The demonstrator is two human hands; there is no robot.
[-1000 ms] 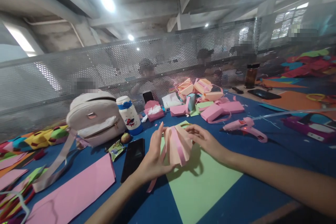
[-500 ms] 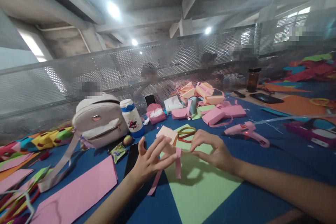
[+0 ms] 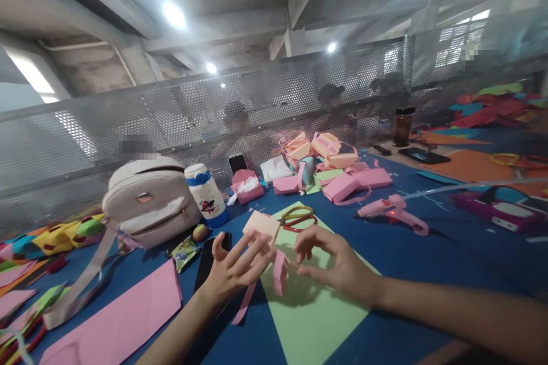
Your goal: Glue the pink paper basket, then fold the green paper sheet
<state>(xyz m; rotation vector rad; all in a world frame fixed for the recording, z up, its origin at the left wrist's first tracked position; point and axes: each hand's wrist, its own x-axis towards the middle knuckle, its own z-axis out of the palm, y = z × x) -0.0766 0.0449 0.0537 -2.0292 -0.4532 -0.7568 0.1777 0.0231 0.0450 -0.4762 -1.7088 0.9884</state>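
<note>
My left hand [image 3: 234, 267] is over the edge of a light green paper sheet [image 3: 314, 319], its thumb and forefinger closed on a curled pink paper strip [image 3: 279, 276]. Its other fingers are spread, and the little finger points up. Just beyond these fingers is a peach paper piece [image 3: 262, 225], partly covered by them. To the right, my right hand [image 3: 338, 267] is curved, with thumb and fingertips slightly apart close to the strip. Scissors [image 3: 299, 218] with yellow and red handles lie on the green sheet behind both hands.
A pink glue gun [image 3: 394, 210] with a lit red light lies to the right. Folded pink paper [image 3: 124, 313], a phone [image 3: 205, 268], a backpack [image 3: 149, 199] and a bottle [image 3: 208, 197] are at left. Folded paper boxes [image 3: 342, 185] stand near the perforated metal screen [image 3: 171, 117].
My right thumb and fingertips, pinched together before, have parted. The pink strip has turned and now looks more curled. The whole view has shifted slightly.
</note>
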